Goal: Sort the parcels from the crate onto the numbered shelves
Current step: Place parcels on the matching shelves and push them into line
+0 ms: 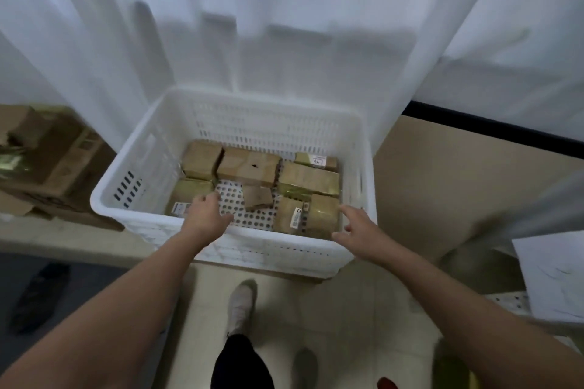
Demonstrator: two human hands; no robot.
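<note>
Over the crate (151, 148), left hand (207, 215) and right hand (357, 227) reach in open and empty; the boxed parcels (248, 166) look light, stiff, tape-slick, best gripped across opposite sides.

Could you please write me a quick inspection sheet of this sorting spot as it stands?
Surface: pale floor; the white crate stands on it.
Job's things: brown parcels lie in the crate; numbered shelves not in view.
Clutter: cardboard boxes left of crate; white sheet at right.
Hands: left hand inside crate beside the front-left parcel, grip unclear; right hand by the front-right parcel, fingers spread, holding nothing.
Cables: nothing seen.
Surroundings: white curtain behind; dark shoe at left.
</note>
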